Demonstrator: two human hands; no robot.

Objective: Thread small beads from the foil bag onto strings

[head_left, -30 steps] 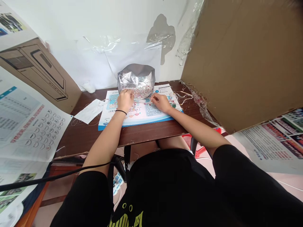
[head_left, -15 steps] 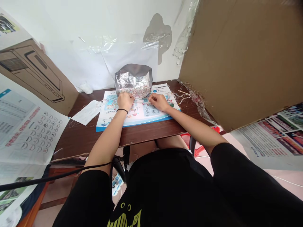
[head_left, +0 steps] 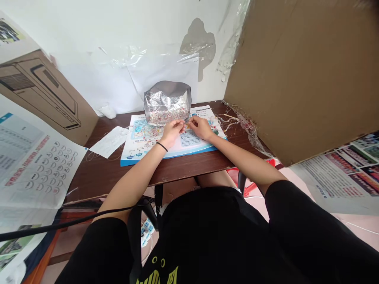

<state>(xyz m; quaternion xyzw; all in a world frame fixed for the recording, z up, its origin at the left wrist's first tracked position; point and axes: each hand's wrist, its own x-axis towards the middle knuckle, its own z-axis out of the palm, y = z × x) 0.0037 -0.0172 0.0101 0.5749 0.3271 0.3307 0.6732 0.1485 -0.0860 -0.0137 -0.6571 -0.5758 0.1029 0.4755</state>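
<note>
My left hand (head_left: 174, 132), a dark band at its wrist, has its fingers closed in a pinch. Facing it, almost touching at the fingertips, is my right hand (head_left: 200, 127), also pinched. What lies between the fingers is too small to make out. Just behind them stands an open silver foil bag (head_left: 168, 102) with many tiny red, white and pale beads (head_left: 167, 116) at its front. Under both hands lies a printed blue and white sheet (head_left: 139, 152), with more small beads strewn over it.
A white slip of paper (head_left: 109, 142) with loose thread lies left on the brown table (head_left: 177, 169). Strung beads (head_left: 231, 125) and crumpled clear plastic (head_left: 251, 134) lie at the right. Cardboard boxes flank the table, the larger cardboard (head_left: 296, 79) at right. A black cable (head_left: 74, 217) crosses at left.
My left hand has moved right, from the front of the bag to my right hand's fingertips. My right hand has stayed nearly in place.
</note>
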